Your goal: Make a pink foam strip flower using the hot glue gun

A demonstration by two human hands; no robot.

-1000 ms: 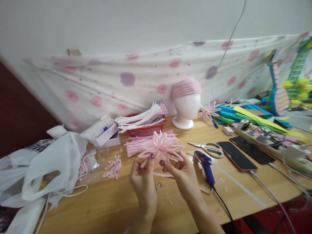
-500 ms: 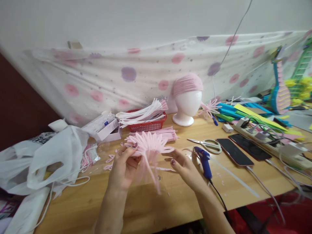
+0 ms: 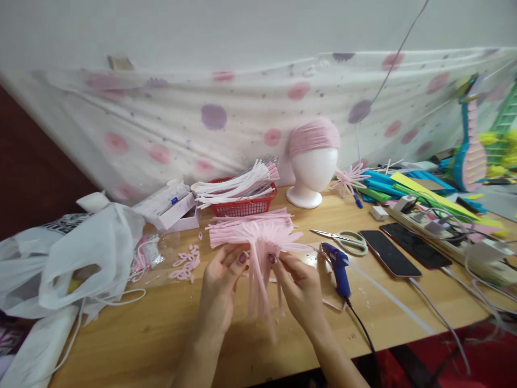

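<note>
Both my hands hold a pink flower made of looped strips (image 3: 262, 240) above the wooden table (image 3: 169, 334). My left hand (image 3: 220, 288) pinches it from the left and my right hand (image 3: 299, 288) from the right, fingers closed just under the spread loops. A bunch of pink stems hangs down between my palms. Behind the flower lies a pile of loose pink strips (image 3: 246, 221).
A blue glue gun (image 3: 338, 268) with a black cord lies right of my hands, then scissors (image 3: 345, 240) and two phones (image 3: 390, 252). At the back stand a red basket of white strips (image 3: 242, 202), a white foam head (image 3: 313, 170), and coloured foam sheets. White plastic bags (image 3: 68, 264) crowd the left.
The flower has been turned over: a second ago its loops faced me, now they spread upward with the stems hanging down. My hands came back together under it.
</note>
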